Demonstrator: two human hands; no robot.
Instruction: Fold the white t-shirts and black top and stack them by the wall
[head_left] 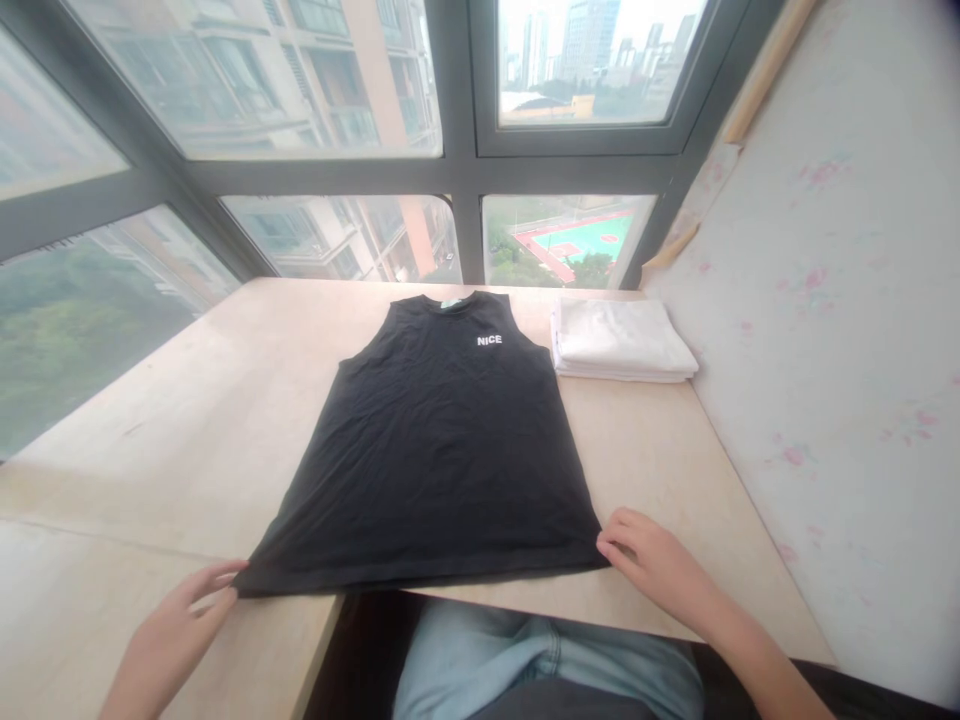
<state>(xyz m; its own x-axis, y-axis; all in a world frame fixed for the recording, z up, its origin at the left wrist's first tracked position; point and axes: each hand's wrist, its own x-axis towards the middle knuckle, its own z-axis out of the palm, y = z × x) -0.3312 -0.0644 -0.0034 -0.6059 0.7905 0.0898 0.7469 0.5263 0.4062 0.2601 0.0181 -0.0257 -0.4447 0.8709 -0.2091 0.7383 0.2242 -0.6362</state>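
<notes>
A black sleeveless shirt [450, 440] lies spread out front side up, its neckline toward the window and its hem toward me. White letters reading "NICE" [490, 340] are on its chest. At the hem's left corner, my left hand [184, 620] pinches the fabric between thumb and fingers. My right hand [645, 555] is closed on the opposite corner of the hem. Between the two hands the hem runs nearly straight. Some light wrinkles cross the front of the shirt.
Folded white cloths [622, 340] are stacked to the right of the shirt, near the wall [847, 350] with a floral pattern. Grey-framed windows [465, 178] stand behind the pale ledge [187, 430]. My legs in jeans [480, 655] are below its front edge.
</notes>
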